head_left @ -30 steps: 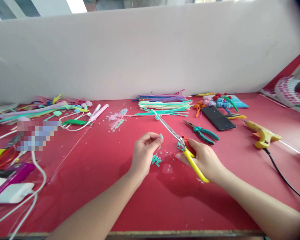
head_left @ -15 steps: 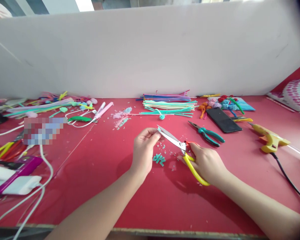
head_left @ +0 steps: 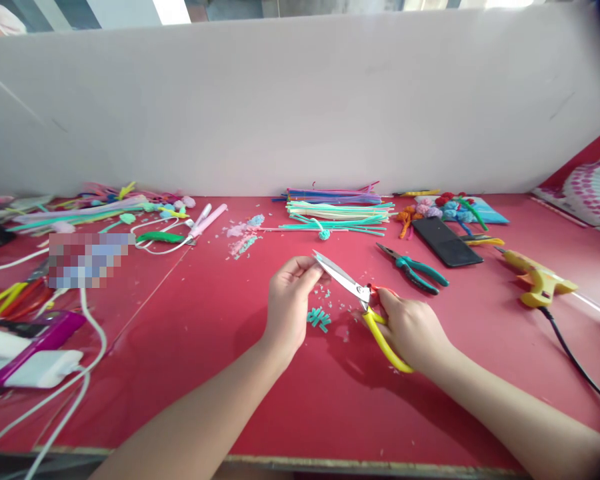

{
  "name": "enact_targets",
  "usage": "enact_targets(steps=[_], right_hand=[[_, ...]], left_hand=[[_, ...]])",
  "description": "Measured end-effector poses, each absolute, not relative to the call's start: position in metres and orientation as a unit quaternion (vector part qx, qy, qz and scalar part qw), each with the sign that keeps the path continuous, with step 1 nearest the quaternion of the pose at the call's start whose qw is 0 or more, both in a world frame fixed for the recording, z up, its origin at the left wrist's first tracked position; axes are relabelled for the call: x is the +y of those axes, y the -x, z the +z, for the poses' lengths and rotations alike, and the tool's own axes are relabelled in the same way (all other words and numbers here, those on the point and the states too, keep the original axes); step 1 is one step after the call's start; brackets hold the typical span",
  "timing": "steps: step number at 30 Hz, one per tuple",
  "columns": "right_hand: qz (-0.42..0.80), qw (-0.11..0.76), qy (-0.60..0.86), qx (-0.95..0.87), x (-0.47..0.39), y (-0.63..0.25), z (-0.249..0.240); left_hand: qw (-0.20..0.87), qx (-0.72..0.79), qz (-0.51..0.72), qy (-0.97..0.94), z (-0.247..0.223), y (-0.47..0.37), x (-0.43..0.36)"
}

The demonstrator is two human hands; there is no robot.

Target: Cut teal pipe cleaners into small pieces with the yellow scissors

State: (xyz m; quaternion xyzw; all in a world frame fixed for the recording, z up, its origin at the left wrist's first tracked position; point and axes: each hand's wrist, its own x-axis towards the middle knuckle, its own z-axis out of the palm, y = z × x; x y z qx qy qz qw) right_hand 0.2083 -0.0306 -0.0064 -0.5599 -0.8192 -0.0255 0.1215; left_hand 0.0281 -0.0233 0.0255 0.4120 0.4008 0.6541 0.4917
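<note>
My right hand (head_left: 414, 328) is closed on scissors (head_left: 375, 310) with yellow and red handles, the blades pointing up and left. The blade tips reach the fingertips of my left hand (head_left: 293, 297), which is closed in a pinch. A bit of teal shows at the tips; the rest of what the left hand holds is hidden. Short teal pieces (head_left: 319, 319) lie in a small pile on the red table beside my left hand, with tiny scraps around them. Farther back, a teal pompom (head_left: 324, 235) with a pale stem lies before teal stems (head_left: 350, 223).
Pliers (head_left: 415, 268), a black phone (head_left: 447, 241) and a yellow glue gun (head_left: 540, 277) lie at the right. White cables (head_left: 93, 320) and a power bank (head_left: 45, 369) are at the left. A white partition (head_left: 300, 107) stands behind.
The scissor blades have closed somewhat, and the yellow handle has shifted slightly left with my right hand. My left hand has hardly moved.
</note>
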Motion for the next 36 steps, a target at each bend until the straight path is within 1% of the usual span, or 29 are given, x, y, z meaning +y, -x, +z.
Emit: enact_targets(steps=[9, 15, 22, 36], right_hand=[[0.042, 0.115, 0.593, -0.796, -0.0296, -0.2057, -0.0054], [-0.019, 0.119, 0.593, -0.796, -0.0298, -0.2074, -0.0007], [-0.044, 0.13, 0.577, -0.805, -0.0316, -0.206, 0.0009], [-0.093, 0.075, 0.568, -0.814, -0.0342, -0.206, -0.0011]], left_hand=[[0.487, 0.416, 0.657, -0.398, 0.0251, -0.0283, -0.0233], [0.483, 0.407, 0.659, -0.407, 0.0251, -0.0268, -0.0219], [0.473, 0.412, 0.67, -0.397, 0.0262, -0.0273, -0.0218], [0.474, 0.407, 0.673, -0.396, 0.0254, -0.0267, -0.0221]])
